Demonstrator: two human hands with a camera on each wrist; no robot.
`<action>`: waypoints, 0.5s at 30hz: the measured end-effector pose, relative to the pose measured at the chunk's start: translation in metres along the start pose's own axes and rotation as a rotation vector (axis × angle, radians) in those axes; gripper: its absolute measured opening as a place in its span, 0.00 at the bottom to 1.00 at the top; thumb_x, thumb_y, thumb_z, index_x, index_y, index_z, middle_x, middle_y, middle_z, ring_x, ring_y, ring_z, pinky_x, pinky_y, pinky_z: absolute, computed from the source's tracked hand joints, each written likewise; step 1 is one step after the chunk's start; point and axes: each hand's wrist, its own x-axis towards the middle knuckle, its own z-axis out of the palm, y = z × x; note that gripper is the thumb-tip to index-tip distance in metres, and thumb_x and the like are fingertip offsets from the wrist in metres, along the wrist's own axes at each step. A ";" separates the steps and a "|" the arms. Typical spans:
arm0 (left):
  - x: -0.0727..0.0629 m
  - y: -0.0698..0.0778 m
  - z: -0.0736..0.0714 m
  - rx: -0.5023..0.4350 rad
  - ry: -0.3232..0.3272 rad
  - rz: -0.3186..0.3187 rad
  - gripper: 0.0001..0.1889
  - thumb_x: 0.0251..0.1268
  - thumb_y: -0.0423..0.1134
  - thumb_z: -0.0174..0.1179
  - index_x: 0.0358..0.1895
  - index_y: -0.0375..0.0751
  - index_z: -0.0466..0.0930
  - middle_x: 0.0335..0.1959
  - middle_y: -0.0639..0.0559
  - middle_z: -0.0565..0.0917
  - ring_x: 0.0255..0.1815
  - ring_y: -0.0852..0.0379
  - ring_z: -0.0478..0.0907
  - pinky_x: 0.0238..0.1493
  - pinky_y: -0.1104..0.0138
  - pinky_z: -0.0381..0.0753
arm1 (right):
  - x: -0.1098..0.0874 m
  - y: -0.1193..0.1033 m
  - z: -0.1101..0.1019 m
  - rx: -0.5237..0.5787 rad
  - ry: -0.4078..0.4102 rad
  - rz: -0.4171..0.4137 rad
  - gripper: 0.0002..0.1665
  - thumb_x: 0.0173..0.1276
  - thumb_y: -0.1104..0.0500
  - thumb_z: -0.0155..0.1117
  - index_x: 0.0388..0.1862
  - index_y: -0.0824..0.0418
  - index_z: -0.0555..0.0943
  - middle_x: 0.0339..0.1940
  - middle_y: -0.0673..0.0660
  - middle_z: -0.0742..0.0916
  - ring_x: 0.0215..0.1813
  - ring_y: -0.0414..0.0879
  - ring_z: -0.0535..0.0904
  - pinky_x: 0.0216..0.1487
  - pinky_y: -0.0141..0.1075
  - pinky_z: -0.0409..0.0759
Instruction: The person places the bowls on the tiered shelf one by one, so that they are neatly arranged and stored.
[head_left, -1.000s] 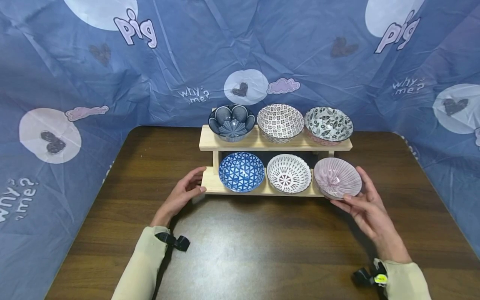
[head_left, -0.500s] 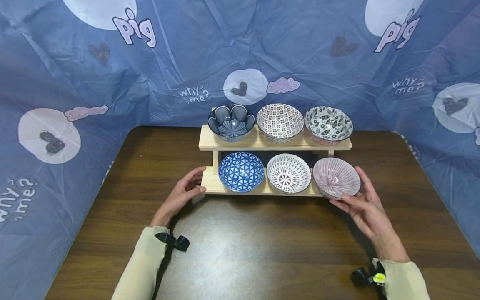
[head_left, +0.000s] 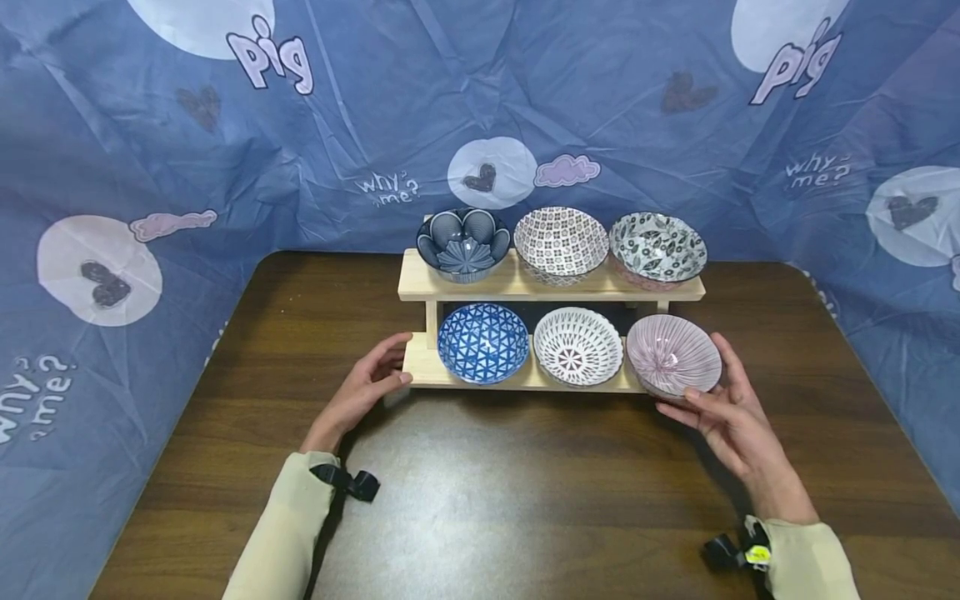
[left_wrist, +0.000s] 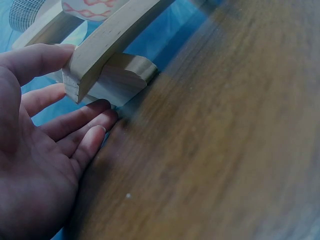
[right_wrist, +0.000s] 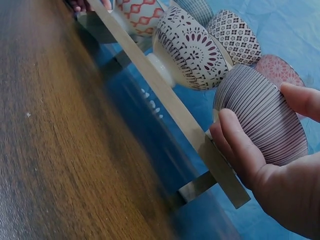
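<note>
My right hand [head_left: 738, 425] holds a purple-striped bowl [head_left: 673, 354] at the right end of the wooden rack's lower board. In the right wrist view, that striped bowl [right_wrist: 265, 115] sits between the thumb and the fingers [right_wrist: 240, 145], tilted by the board's end; whether its foot touches the board is hard to tell. My left hand [head_left: 362, 387] grips the left end of the two-tier wooden rack [head_left: 422, 367]. Up close in the left wrist view, thumb and index finger touch the board's end [left_wrist: 77, 80]; the other fingers lie below it.
Beside the striped bowl stand a white patterned bowl [head_left: 578, 348] and a blue triangle-patterned bowl [head_left: 483, 344]. On the upper board are a dark blue bowl [head_left: 463, 246], a brown-and-white patterned bowl [head_left: 561, 243] and a leaf-patterned bowl [head_left: 657, 250]. Blue printed cloth [head_left: 337, 167] surrounds the brown table [head_left: 525, 500].
The purple-striped bowl and my right hand have shifted very slightly left. My left hand, the rack and the other bowls keep their places.
</note>
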 end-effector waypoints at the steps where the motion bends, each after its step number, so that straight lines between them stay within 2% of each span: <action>1: 0.000 0.000 0.000 0.001 -0.001 0.000 0.33 0.68 0.32 0.59 0.75 0.40 0.61 0.66 0.28 0.74 0.57 0.61 0.74 0.56 0.74 0.74 | 0.000 0.000 0.000 -0.008 0.000 0.006 0.50 0.72 0.81 0.39 0.80 0.39 0.45 0.72 0.52 0.55 0.59 0.52 0.84 0.51 0.53 0.85; 9: 0.002 -0.001 0.001 0.008 -0.003 -0.007 0.33 0.68 0.32 0.59 0.75 0.40 0.61 0.66 0.29 0.74 0.59 0.56 0.73 0.56 0.74 0.73 | -0.003 0.000 -0.005 -0.040 -0.033 0.028 0.50 0.74 0.78 0.38 0.80 0.34 0.40 0.71 0.51 0.61 0.55 0.57 0.86 0.47 0.50 0.86; 13: 0.003 0.000 0.001 0.007 0.001 -0.007 0.33 0.68 0.32 0.59 0.75 0.40 0.61 0.66 0.29 0.74 0.59 0.55 0.73 0.56 0.74 0.73 | -0.005 -0.002 -0.008 -0.088 -0.040 0.054 0.49 0.77 0.75 0.39 0.80 0.32 0.37 0.71 0.48 0.63 0.56 0.57 0.86 0.45 0.48 0.87; 15: 0.002 0.000 0.001 0.004 0.001 -0.007 0.33 0.68 0.32 0.59 0.75 0.40 0.61 0.66 0.29 0.74 0.59 0.56 0.73 0.56 0.74 0.73 | -0.005 -0.003 -0.012 -0.081 -0.074 0.059 0.47 0.78 0.73 0.37 0.80 0.33 0.37 0.71 0.47 0.65 0.57 0.57 0.86 0.44 0.47 0.87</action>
